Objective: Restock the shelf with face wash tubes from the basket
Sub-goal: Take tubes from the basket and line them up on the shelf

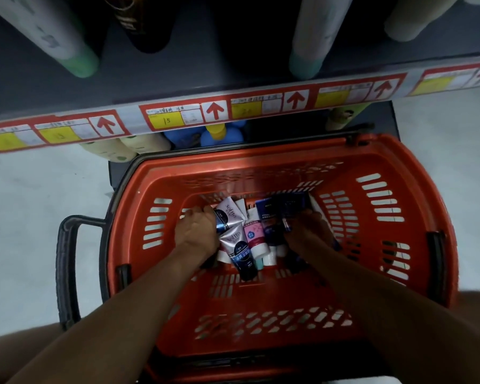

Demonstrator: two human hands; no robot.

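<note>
1. A red basket [416, 206] is seen on the floor, just below the shelf edge [233, 106] with its yellow price labels and red arrows.
2. The face wash tubes [250, 234] are heaped on the basket's floor, near its far wall.
3. The left hand [196, 230] is lowered into the basket at the heap's left side; its fingers are curled round a silver tube [227, 214] with a dark blue end.
4. The right hand [306, 231] is lowered at the heap's right side; a dark blue tube [291, 203] is gripped by its fingers.
5. A pink tube [254, 235] lies in the basket between the two hands.
6. A black handle [67, 273] juts from the basket's left side.
</note>
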